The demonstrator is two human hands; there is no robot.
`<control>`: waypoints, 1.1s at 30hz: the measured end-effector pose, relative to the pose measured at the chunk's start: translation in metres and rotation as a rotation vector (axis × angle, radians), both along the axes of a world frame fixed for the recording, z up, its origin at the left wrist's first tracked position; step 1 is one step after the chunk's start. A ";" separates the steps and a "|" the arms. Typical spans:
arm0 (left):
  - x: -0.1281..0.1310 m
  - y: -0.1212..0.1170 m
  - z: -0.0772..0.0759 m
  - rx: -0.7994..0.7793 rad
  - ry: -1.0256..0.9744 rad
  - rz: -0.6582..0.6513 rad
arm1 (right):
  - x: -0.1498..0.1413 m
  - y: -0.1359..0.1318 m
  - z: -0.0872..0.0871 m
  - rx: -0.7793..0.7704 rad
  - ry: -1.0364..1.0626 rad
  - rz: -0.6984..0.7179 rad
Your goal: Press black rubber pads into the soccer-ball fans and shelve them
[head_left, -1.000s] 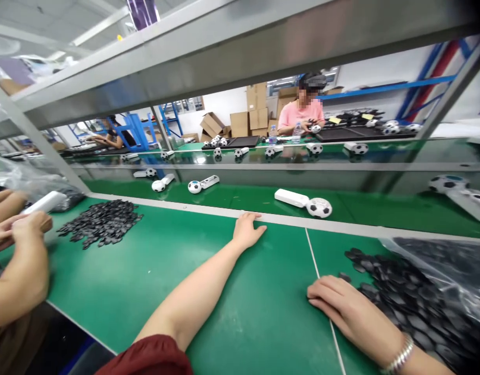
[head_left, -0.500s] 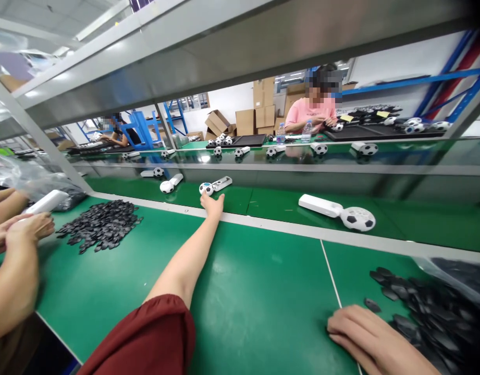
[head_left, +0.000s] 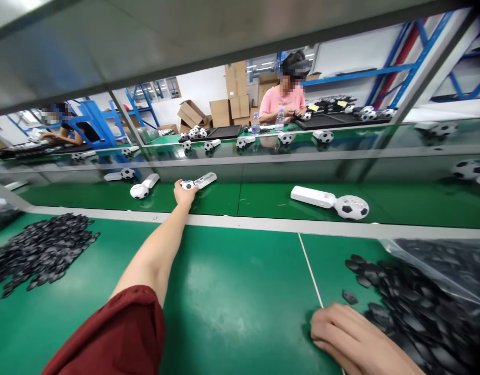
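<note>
My left hand point(head_left: 186, 195) reaches far out over the green belt, with thumb and fingers around the ball end of a white soccer-ball device point(head_left: 206, 180). Its handle points up and right, showing an open recess. My right hand point(head_left: 343, 333) rests low on the green table, fingers curled together; anything inside them is hidden. Just beyond it lies one loose black piece point(head_left: 349, 297), beside a heap of flat black pieces point(head_left: 415, 312). Another soccer-ball device point(head_left: 351, 207) lies on the belt at right, handle pointing left.
More soccer-ball devices point(head_left: 139, 191) lie along the belt point(head_left: 263, 200). A second heap of black pieces point(head_left: 48, 250) is at left. A clear plastic bag point(head_left: 439, 265) of dark pieces sits at right. Across the line, a person in pink point(head_left: 282, 101) works. A metal shelf point(head_left: 208, 36) hangs overhead.
My left hand has closed around the ball end of the device. The view has swung right, and the neighbour's arms at left are out of sight. The right hand stays low on the table.
</note>
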State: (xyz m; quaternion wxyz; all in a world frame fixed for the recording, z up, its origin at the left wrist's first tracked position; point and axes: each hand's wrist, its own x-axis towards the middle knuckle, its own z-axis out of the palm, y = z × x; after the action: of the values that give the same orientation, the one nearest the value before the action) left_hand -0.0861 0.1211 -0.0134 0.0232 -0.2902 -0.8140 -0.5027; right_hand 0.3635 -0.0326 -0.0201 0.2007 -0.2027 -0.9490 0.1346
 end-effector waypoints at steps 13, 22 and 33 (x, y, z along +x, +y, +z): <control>0.146 -0.141 0.116 -0.138 0.328 -0.936 | -0.004 -0.012 0.024 -0.280 0.343 -0.099; 0.253 -0.184 0.049 -0.510 0.208 -1.311 | -0.002 -0.010 0.038 -0.530 0.585 -0.254; 0.254 -0.181 0.038 -0.576 0.320 -1.333 | -0.012 -0.015 0.019 -0.378 0.436 -0.165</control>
State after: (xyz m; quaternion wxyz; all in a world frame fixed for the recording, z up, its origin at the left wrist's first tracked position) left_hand 0.1680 -0.0598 0.0250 -0.2453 -0.7868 -0.5515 -0.1286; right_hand 0.3510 -0.0474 -0.0013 0.3688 -0.2793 -0.8219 0.3323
